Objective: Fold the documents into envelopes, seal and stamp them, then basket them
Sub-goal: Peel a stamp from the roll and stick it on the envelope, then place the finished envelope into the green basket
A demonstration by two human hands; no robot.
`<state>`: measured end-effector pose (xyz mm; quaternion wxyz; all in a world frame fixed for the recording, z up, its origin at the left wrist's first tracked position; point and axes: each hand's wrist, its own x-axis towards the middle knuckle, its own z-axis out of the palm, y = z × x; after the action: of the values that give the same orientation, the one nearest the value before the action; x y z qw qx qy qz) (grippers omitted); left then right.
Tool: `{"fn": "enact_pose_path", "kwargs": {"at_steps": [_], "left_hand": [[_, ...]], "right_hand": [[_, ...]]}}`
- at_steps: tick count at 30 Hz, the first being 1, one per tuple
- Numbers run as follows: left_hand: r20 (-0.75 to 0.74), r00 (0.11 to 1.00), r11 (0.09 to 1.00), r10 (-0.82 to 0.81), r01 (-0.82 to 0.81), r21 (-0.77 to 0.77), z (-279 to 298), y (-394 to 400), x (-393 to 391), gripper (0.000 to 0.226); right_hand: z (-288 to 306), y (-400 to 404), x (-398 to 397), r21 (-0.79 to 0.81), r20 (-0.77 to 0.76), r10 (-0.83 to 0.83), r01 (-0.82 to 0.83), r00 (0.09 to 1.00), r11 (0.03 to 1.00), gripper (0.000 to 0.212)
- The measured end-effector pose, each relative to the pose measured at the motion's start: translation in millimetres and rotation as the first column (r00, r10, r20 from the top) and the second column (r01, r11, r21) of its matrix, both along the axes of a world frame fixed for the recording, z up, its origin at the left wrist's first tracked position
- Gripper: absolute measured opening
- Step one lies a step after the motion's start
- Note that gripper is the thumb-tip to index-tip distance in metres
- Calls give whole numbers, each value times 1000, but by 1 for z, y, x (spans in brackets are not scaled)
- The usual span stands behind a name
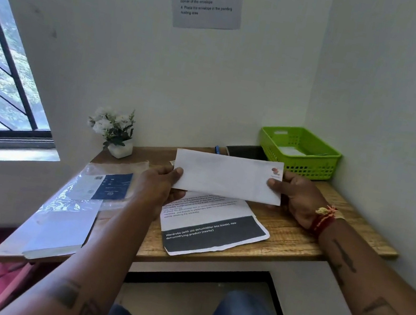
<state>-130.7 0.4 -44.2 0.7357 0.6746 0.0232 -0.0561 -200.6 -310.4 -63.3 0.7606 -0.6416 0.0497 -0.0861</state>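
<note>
Holding the envelope [228, 176] level above the surface [298, 237], the left hand [160, 185] and right hand [293, 193] each pinch one short end, a grip that keeps its stamped face readable. Below lies a document [212, 227]; beyond the right grip waits the green basket [299, 151], seemingly next.

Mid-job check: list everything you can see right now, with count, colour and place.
envelope: one, white, stamp at its top right, held above the desk
document: one, white with dark band, on desk under envelope
basket: one, green, far right corner, white paper inside
flower pot: one, white, far left
plastic sleeve: one, clear, over blue card, left
desk: one, wooden
left hand: grips envelope's left end
right hand: grips its right end
</note>
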Motion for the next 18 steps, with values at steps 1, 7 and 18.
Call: {"fn": "enact_pose_path", "kwargs": {"at_steps": [1,7,18], "left_hand": [[11,1000,999,-18,18,28,2,-1,0,28],[7,996,995,-84,84,59,6,-22,2,26],[24,980,972,-196,198,-125,14,-71,-1,30]], "right_hand": [[3,-2,-3,-42,-23,-7,6,1000,999,33],[18,-18,-19,-7,-64,-125,124,990,992,26],[33,-47,-35,134,-196,-305,334,932,933,21]]}}
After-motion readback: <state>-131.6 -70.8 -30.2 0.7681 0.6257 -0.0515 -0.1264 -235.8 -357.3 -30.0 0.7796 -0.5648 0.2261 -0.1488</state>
